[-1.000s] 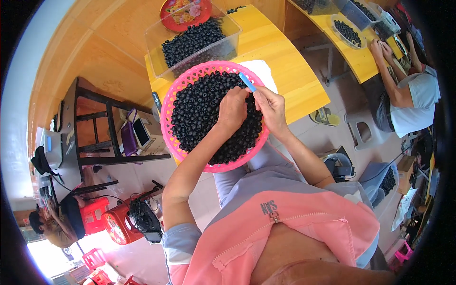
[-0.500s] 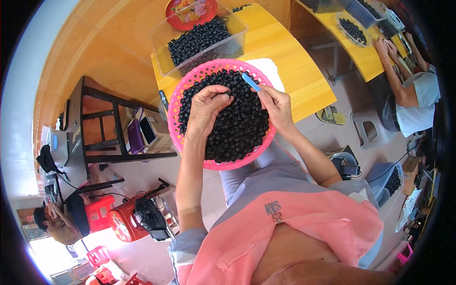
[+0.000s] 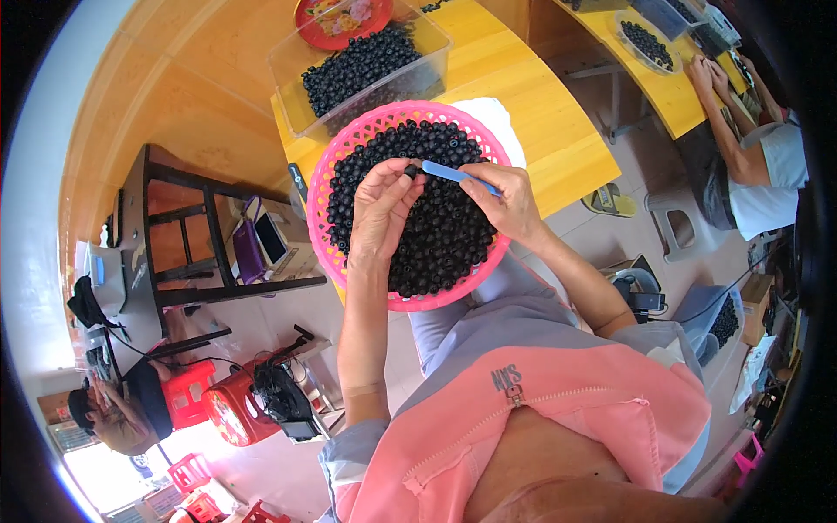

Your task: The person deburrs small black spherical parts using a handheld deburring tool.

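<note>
We pinch one small dark berry (image 3: 410, 171) between the fingertips of our left hand (image 3: 381, 209), just above the pink basket (image 3: 349, 139) heaped with the same berries on the bench (image 3: 540, 113), while our right hand (image 3: 510, 202) grips a slim blue tool (image 3: 460, 176) whose tip meets it. The berry looks light, round and probably easy to crush or drop, so we judge a gentle pinch across its sides best.

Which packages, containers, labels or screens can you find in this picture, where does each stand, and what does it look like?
Clear plastic tub: on the yellow table, rectangular, filled with dark berries.
Pink basket: under both hands, round, latticed.
Red tray: behind the tub, round, patterned.
Phone-like screens: on the dark shelf to the left, flat, white and purple.
Cardboard box: far right, brown.
</note>
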`<state>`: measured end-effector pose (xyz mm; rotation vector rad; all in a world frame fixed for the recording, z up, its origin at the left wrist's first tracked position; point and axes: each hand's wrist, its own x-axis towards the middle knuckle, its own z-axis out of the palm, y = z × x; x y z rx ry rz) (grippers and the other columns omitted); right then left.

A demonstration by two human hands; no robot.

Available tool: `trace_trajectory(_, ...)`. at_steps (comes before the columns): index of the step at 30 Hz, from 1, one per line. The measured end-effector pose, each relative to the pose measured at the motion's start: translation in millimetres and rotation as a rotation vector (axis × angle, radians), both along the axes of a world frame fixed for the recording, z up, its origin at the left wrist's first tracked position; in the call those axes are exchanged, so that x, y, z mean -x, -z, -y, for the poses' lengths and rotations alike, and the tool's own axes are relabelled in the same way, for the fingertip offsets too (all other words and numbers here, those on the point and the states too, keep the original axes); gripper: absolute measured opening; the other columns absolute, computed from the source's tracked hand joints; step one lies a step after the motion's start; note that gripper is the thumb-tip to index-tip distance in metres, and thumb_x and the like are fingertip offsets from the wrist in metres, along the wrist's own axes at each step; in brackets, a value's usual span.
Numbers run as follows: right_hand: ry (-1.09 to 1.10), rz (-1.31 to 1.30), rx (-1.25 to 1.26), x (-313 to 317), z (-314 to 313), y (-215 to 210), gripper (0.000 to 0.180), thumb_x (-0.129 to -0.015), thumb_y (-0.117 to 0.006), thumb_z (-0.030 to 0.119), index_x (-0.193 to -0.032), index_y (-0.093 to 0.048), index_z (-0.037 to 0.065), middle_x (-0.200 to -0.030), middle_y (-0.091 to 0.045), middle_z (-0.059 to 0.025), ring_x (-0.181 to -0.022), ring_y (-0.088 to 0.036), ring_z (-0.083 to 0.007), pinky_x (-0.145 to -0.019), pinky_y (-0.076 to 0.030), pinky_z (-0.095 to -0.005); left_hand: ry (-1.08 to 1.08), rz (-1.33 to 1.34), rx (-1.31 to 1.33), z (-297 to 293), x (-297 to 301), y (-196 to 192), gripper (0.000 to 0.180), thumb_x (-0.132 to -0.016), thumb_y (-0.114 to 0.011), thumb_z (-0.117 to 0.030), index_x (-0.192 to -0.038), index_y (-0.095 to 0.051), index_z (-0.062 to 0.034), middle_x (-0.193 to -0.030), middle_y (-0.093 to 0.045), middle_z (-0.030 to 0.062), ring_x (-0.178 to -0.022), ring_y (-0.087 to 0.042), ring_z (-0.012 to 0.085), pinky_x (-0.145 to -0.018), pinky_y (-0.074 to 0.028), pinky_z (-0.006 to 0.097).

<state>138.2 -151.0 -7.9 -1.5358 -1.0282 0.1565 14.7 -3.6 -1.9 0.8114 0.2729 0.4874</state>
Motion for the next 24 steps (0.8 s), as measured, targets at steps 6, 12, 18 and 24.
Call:
trace_trajectory(6,-0.035,0.032,0.035,0.9,1.3,-1.4,0.018,-0.079,-0.062,0.016,-0.083,-0.064,-0.001,-0.071,-0.063,-0.0127,-0.057,-0.060,-0.0223,-0.050,-0.044,-0.0299,-0.038,0.035,0.001,-1.6,1.5,2.0,0.020,-0.080,-0.058,0.004,-0.098,-0.059,-0.0041,-0.099,-0.061,0.0095,-0.089,-0.059,0.0150,-0.081,-0.049,0.027)
trace_trajectory(12,-0.052,0.069,0.067,0.8,2.4,-2.9,0.017,-0.078,-0.062,0.016,-0.083,-0.064,0.000,-0.076,-0.065,-0.0136,-0.065,-0.064,-0.0246,-0.057,-0.049,-0.0303,-0.041,0.025,-0.043,1.0,1.5,-0.2,0.021,-0.079,-0.058,0.005,-0.097,-0.060,-0.0048,-0.100,-0.061,0.0103,-0.088,-0.059,0.0140,-0.080,-0.049,0.027)
trace_trajectory(18,-0.074,0.080,0.075,1.0,1.9,-2.9,0.017,-0.078,-0.062,0.015,-0.083,-0.064,-0.001,-0.078,-0.065,-0.0138,-0.067,-0.064,-0.0255,-0.059,-0.050,-0.0311,-0.046,-0.003,-0.055,0.5,3.7,0.4,0.019,-0.080,-0.058,0.004,-0.097,-0.061,-0.0048,-0.100,-0.061,0.0100,-0.087,-0.059,0.0139,-0.077,-0.050,0.027)
trace_trajectory(24,-0.079,0.098,0.081,1.5,2.2,-3.5,0.017,-0.078,-0.062,0.015,-0.083,-0.064,-0.001,-0.078,-0.065,-0.0139,-0.067,-0.064,-0.0257,-0.059,-0.050,-0.0313,0.007,0.072,0.034,-2.0,5.4,2.5,0.016,-0.082,-0.057,-0.001,-0.097,-0.061,-0.0048,-0.100,-0.061,0.0100,-0.085,-0.058,0.0139,-0.076,-0.050,0.027)
